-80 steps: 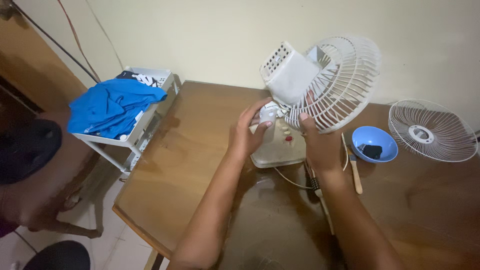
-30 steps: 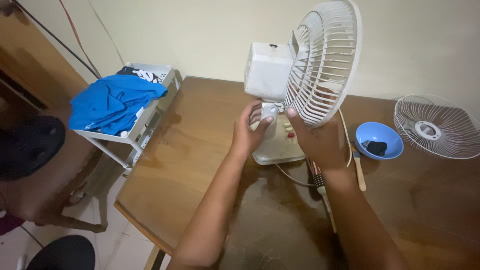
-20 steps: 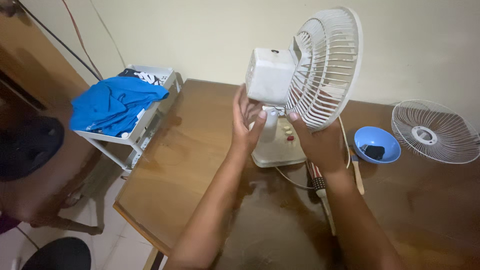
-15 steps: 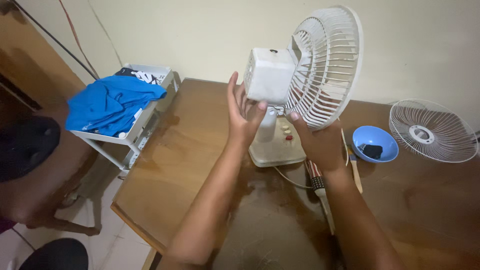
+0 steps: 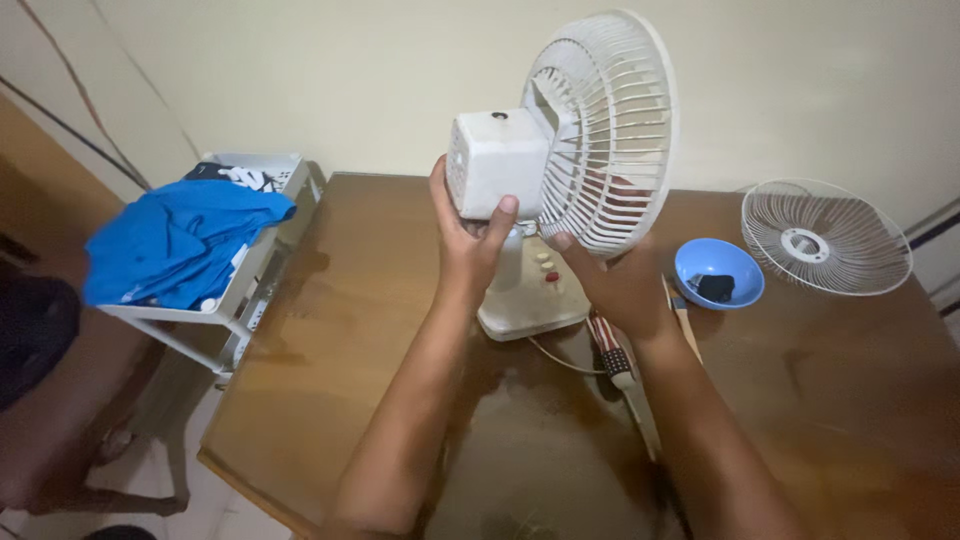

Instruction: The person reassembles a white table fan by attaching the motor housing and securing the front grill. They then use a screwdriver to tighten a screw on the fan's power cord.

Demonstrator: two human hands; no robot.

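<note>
Now fan (image 5: 560, 150) upright between hands: left (image 5: 470, 245) grips motor, right (image 5: 620, 285) cage.

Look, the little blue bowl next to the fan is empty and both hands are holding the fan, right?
Not quite. The head view shows the bowl holds a small dark thing. The rest is right: the left hand grips the fan at its motor box and the right hand holds its grille.

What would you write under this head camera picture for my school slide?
Two hands steady a white desk fan on a wooden table: left hand on the motor box, right hand under the rear grille.
</note>
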